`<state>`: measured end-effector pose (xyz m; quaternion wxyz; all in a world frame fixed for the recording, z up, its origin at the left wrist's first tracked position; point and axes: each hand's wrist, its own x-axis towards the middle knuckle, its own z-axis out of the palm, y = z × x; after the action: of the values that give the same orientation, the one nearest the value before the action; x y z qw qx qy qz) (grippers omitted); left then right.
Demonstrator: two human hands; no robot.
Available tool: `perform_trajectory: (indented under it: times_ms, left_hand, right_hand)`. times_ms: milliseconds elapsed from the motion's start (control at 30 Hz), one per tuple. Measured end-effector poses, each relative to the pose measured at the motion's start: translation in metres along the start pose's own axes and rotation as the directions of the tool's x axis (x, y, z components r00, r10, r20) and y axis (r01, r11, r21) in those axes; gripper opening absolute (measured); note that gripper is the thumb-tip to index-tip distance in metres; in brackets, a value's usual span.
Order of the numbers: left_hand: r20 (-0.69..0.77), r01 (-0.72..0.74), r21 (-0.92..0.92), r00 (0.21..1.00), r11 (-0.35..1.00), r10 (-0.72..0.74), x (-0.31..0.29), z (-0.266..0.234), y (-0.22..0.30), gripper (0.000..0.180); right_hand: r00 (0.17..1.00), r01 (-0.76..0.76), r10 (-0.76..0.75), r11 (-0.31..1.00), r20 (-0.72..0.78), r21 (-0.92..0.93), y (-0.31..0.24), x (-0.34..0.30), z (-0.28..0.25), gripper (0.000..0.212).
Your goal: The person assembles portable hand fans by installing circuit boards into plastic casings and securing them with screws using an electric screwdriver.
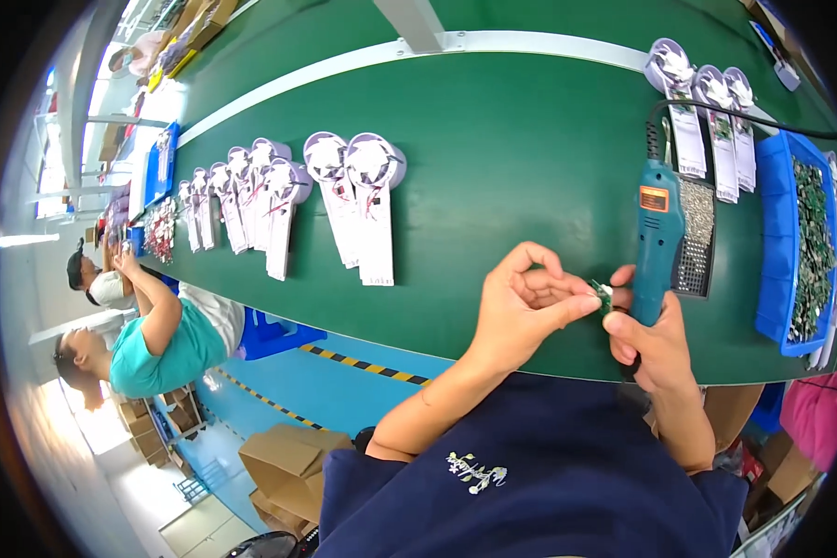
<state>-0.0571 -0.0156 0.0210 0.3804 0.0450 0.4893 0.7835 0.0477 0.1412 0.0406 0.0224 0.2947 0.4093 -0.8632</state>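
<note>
A long, dark green, smooth-topped workbench [493,177] is shown from above. At its right, a deep blue rectangular plastic bin [777,246] is filled with loose small green circuit boards. White strip-shaped units with round lavender cups are laid out in a left-hand cluster [279,232], a central pair [377,242] and a right-hand group [689,139]. By the right hand [656,349], a teal cylindrical electric screwdriver [658,242] is gripped by curled fingers, beside a black perforated tray [694,279] of tiny metal pieces. Between the left hand's [521,302] thumb and fingertips, a small green circuit board [604,299] is pinched above the bench edge; whether it is touched by the right fingertips cannot be told. The work seems well under way: many units are laid out, but this board is not yet fitted and plenty are left in the bin
</note>
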Motion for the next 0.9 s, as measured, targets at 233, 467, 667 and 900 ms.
perform_trajectory:
  times_ms: [233,467,667,900]
  left_hand:
    - [0.063,0.002,0.997,0.595,-0.08,0.801,-0.015,-0.075,0.065,0.061]
    - [0.178,-0.058,0.977,0.757,-0.206,0.629,-0.009,-0.107,0.07,0.028]
    - [0.243,-0.234,0.968,0.769,-0.094,0.591,-0.021,-0.062,0.033,0.022]
    - [0.356,-0.455,0.876,0.835,0.162,0.42,-0.028,0.003,0.013,0.028]
  right_hand:
    - [0.994,0.107,-0.107,0.983,0.009,-0.15,-0.009,0.004,0.006,0.048]
    - [0.978,0.165,-0.145,0.978,0.153,-0.131,-0.011,-0.003,-0.004,0.051]
    - [0.963,0.245,-0.221,0.956,0.153,-0.163,-0.003,-0.012,-0.013,0.05]
    - [0.949,0.299,-0.311,0.819,0.057,-0.49,-0.009,-0.022,-0.015,0.052]
